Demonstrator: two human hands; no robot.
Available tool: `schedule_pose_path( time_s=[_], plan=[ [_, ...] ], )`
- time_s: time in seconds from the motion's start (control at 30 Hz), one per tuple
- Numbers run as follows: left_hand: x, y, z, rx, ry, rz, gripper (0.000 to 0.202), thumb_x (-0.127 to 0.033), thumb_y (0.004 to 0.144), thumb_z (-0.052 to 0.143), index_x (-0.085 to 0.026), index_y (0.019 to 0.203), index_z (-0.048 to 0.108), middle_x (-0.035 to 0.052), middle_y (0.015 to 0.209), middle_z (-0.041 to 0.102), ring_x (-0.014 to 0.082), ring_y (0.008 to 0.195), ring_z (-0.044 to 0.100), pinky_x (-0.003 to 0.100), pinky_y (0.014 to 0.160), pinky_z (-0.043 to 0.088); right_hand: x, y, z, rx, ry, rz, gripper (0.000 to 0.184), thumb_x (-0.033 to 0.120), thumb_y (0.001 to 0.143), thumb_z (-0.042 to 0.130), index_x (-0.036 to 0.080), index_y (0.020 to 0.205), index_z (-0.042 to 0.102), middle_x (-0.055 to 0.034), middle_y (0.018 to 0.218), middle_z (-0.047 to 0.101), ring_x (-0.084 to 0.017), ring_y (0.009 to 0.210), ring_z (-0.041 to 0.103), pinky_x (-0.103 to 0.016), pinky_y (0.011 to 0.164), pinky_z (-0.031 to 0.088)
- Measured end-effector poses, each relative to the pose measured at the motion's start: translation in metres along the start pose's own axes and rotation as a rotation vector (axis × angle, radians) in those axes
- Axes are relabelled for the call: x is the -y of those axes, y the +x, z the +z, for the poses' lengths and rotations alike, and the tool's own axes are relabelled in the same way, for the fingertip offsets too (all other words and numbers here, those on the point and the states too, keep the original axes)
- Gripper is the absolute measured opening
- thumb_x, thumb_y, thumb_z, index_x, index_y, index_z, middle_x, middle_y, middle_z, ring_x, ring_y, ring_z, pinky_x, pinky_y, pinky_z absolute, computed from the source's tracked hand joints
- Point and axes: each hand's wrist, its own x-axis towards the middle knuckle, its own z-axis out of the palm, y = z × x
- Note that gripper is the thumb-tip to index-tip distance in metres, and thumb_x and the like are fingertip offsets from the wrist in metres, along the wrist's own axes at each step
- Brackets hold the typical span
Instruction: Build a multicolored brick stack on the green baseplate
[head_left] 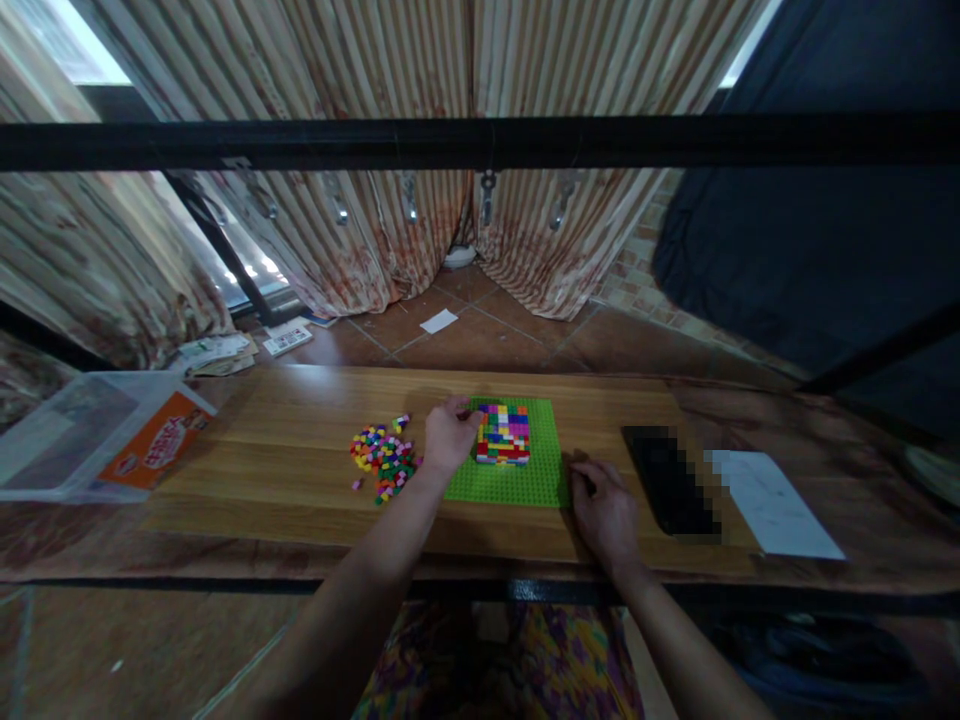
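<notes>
Just left of the frame's centre, the left hand (448, 435) is reaching over the wooden table (277, 440) and resting against the upper-left edge of a multicoloured brick block (503, 434). This block is sitting on the upper middle of a green baseplate (517, 482), which is lying at the centre of the frame. The left fingers are curling in toward the block and touching it, but whether they are pinching a brick is too small to tell. Right of centre and slightly lower, the right hand (604, 505) is lying palm down on the table, its fingers loosely bent with the tips meeting the baseplate's lower-right corner, gripping nothing that shows. A pile of loose coloured bricks (384, 460) is lying scattered just left of the left wrist, beside the baseplate. To the right of the right hand a black phone (667, 480) is lying flat, with a white sheet (772, 505) just beside it, further right. At the left edge of the frame a clear plastic bin (45, 440) with an orange label (157, 440) is standing at the table's end. A black bar (480, 142) is crossing the upper part of the frame in front of striped curtains (360, 240).
</notes>
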Motion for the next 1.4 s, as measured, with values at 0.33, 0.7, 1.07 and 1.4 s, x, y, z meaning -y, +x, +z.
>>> schedule_pose_path(
  time_s=[0.33,0.7,1.07,1.4],
  plan=[
    [-0.006,-0.032,-0.009,-0.067,-0.060,0.061,0.027,-0.022,0.088,0.058,-0.008,0.110,0.065,0.0149,0.092,0.074,0.0208,0.082,0.070,0.034,0.078,0.055,-0.006,-0.002,0.001,-0.023,-0.012,-0.032,0.034,0.038,0.091,0.045,0.017,0.088,0.072,-0.0132,0.096,0.070,-0.025,0.084,0.066,-0.039,0.077,0.052],
    [0.075,-0.124,-0.098,-0.218,0.043,0.068,0.018,-0.027,0.086,0.056,-0.020,0.100,0.065,0.0061,0.097,0.072,0.0182,0.088,0.069,0.033,0.084,0.055,-0.007,-0.004,0.000,-0.030,-0.043,-0.021,0.038,0.043,0.090,0.045,0.017,0.088,0.072,-0.0126,0.093,0.070,-0.024,0.079,0.064,-0.036,0.072,0.050],
    [0.093,-0.097,-0.130,-0.194,0.657,-0.066,0.024,-0.033,0.092,0.049,-0.021,0.097,0.069,0.0079,0.098,0.067,0.0207,0.088,0.065,0.028,0.072,0.045,-0.005,-0.004,-0.001,-0.049,-0.044,-0.059,0.041,0.045,0.092,0.043,0.016,0.086,0.071,-0.0120,0.091,0.069,-0.024,0.077,0.064,-0.037,0.069,0.050],
    [0.073,-0.099,-0.118,-0.199,0.434,-0.031,0.016,-0.029,0.090,0.053,-0.021,0.089,0.067,0.0037,0.079,0.071,0.0181,0.073,0.065,0.028,0.065,0.043,-0.002,-0.003,0.001,-0.038,-0.018,-0.029,0.034,0.040,0.094,0.044,0.019,0.086,0.070,-0.0117,0.093,0.069,-0.025,0.082,0.064,-0.039,0.075,0.052]
  ],
)
